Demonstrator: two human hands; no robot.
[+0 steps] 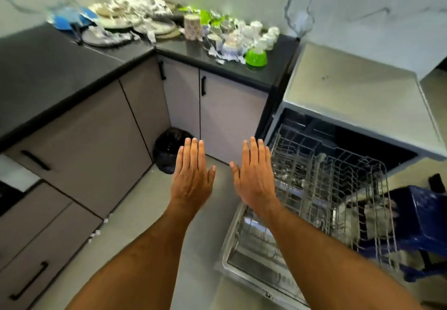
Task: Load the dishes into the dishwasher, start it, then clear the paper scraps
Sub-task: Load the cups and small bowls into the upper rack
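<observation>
Now both hands, left hand and right hand, hover flat, palms down.

Black countertop bearing piled dishes, paper scraps, green bowl

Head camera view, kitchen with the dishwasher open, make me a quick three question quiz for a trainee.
1. True or false: the left hand and right hand both hold dishes.
2. Multiple choice: where are the plates now? A) in the pulled-out rack B) piled on the dark countertop C) on the floor
3. Fill in: the dishwasher door is ____.

Key
1. False; both hands are flat, open and empty.
2. B, near the corner, among paper scraps.
3. Open, folded down, with the rack drawn out over it.
</observation>
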